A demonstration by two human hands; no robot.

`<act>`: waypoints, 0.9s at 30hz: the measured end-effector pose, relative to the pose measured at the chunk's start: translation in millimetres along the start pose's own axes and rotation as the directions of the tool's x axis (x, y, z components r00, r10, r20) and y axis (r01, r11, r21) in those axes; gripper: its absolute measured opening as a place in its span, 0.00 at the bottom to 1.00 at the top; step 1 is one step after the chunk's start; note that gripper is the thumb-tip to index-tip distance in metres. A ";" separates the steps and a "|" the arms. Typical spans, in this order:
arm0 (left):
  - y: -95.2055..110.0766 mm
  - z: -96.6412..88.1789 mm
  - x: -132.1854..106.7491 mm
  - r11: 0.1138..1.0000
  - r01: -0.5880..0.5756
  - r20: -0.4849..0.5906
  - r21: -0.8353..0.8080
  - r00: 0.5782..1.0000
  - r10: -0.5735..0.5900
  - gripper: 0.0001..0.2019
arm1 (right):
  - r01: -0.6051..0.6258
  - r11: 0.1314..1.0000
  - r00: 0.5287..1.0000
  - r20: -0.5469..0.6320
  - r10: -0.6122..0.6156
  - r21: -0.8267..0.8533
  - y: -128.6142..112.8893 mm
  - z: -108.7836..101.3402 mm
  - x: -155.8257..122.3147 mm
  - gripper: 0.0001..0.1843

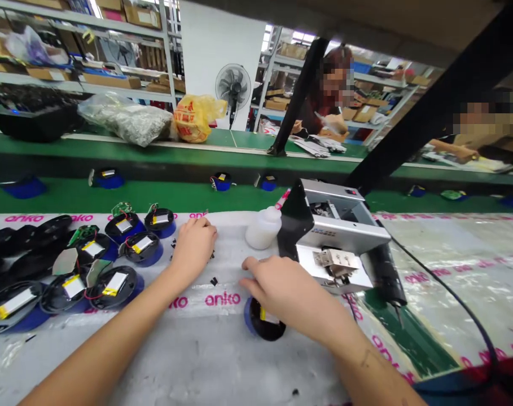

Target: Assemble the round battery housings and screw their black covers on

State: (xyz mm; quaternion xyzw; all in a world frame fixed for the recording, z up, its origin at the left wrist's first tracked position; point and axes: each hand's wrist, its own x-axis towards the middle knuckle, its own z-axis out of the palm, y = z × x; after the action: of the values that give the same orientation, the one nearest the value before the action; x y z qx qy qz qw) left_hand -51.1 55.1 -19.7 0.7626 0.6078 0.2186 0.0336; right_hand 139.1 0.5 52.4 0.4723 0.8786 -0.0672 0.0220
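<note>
2 forearms (125, 324) extend, right fingers (253, 265) parted over 1 blue housing (268, 329), grip of left fingers (200, 224) unclear, 7 more housings (151, 255) leftward

Two hands (196, 242), eight blue cups (155, 255) on the sheet (175, 361) (seven at left, one under the right hand (277, 287)), one bottle (262, 230), one machine (345, 228), one screwdriver (389, 276), two co-workers (310, 115).

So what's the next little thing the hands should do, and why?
Maybe the left hand should pinch up one of the small black pieces: several lie loose right around it, while the right hand is over a round blue-and-black unit.
</note>
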 end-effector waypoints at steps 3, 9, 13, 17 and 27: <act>3.5 -6.0 -8.0 0.991 0.008 -0.040 -0.130 0.999 -0.014 0.14 | 0.005 0.998 1.000 -0.016 -0.004 0.062 9.7 -2.7 -4.6 0.14; 29.0 -23.1 -46.3 0.714 0.212 0.130 -0.667 0.977 -0.169 0.10 | 0.072 0.978 0.994 -0.097 -0.054 0.197 24.7 -0.7 -17.9 0.16; 44.0 -17.7 -61.9 0.333 0.411 0.385 -0.848 0.912 -0.144 0.07 | 0.129 0.942 0.992 -0.056 -0.117 0.310 29.7 -6.2 -24.7 0.14; 49.7 -8.3 -65.3 0.127 0.500 0.492 -0.857 0.866 -0.091 0.07 | 0.084 0.915 0.996 -0.011 -0.087 0.394 26.2 -11.5 -23.8 0.11; 50.1 0.7 -70.2 -0.088 0.471 0.469 -0.878 0.882 0.042 0.05 | 0.092 0.911 0.995 -0.007 -0.097 0.403 34.3 -11.4 -34.0 0.12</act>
State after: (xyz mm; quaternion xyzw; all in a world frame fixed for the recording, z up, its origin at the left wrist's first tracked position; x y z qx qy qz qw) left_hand -16.7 -23.8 -25.0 0.4114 0.3581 0.4380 0.7146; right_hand 186.8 -7.4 63.8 0.4233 0.8675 -0.2507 -0.0733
